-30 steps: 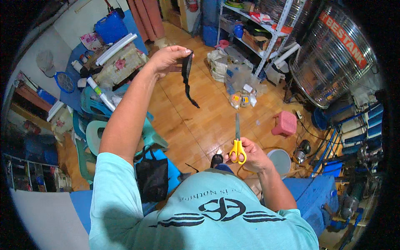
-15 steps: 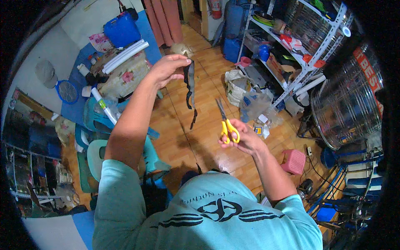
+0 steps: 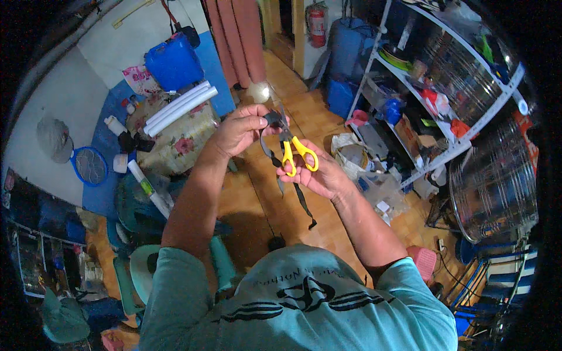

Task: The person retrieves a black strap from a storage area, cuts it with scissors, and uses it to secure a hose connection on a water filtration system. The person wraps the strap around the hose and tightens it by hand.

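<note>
My left hand (image 3: 243,130) pinches the upper end of a dark, ragged-edged strip (image 3: 270,153) between thumb and fingers. The strip curves down below the hand, and a thin black tail dangles over the floor. In my right hand (image 3: 319,175) is a pair of scissors (image 3: 297,157) with yellow handles, the blades pointing up and away from me. The blades are beside the strip's upper end, close to my left fingertips. Whether the blades touch or grip the strip, I cannot tell.
A table (image 3: 202,126) with a flowered cover, bearing white rolls (image 3: 181,108), stands at the left. White metal shelves (image 3: 445,153) full of goods rise on the right, with plastic bags (image 3: 383,196) on the floor before them. Green chairs (image 3: 146,263) are near my left arm.
My hands have come together: the right hand brought the scissors up and left to the strip. My left hand has lowered slightly, and the strip now bends instead of hanging straight.
</note>
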The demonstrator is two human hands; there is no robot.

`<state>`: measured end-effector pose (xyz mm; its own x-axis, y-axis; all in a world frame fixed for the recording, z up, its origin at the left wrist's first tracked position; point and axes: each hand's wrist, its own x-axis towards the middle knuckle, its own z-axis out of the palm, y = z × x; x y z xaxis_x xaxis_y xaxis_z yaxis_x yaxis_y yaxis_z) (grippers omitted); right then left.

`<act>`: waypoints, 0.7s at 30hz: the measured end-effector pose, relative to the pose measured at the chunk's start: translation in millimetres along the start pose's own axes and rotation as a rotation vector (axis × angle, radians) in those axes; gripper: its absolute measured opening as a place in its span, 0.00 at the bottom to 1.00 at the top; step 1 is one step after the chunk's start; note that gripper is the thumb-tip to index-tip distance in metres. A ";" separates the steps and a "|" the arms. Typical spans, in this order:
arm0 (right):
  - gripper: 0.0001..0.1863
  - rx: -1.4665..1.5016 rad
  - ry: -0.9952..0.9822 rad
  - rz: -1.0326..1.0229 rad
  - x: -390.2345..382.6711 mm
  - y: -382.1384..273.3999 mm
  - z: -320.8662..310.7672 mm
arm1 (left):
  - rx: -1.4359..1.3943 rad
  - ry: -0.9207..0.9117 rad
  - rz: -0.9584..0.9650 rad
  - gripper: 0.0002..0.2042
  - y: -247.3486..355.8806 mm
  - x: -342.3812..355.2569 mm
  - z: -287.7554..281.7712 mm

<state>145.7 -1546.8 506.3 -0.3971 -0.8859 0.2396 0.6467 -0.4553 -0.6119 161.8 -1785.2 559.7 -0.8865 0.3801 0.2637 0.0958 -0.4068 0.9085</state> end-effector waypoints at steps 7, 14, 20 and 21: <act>0.29 -0.088 0.092 0.024 105.3 -13.5 -43.6 | 0.092 0.332 -0.020 0.09 8.3 47.5 -91.7; 0.21 0.055 -0.015 0.024 217.2 -17.2 -108.9 | 0.013 0.369 0.023 0.09 -6.2 73.1 -215.9; 0.24 -0.039 0.008 0.191 293.4 -11.9 -179.7 | 0.043 0.500 -0.010 0.08 -9.5 71.0 -297.4; 0.24 -0.070 -0.014 0.225 307.9 -8.4 -187.6 | 0.031 0.559 -0.006 0.08 -9.2 65.4 -309.9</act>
<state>-104.2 -1799.3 443.8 -0.2391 -0.9657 0.1010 0.6707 -0.2395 -0.7020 -37.2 -2014.0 468.2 -0.9913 -0.1198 0.0541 0.0959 -0.3783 0.9207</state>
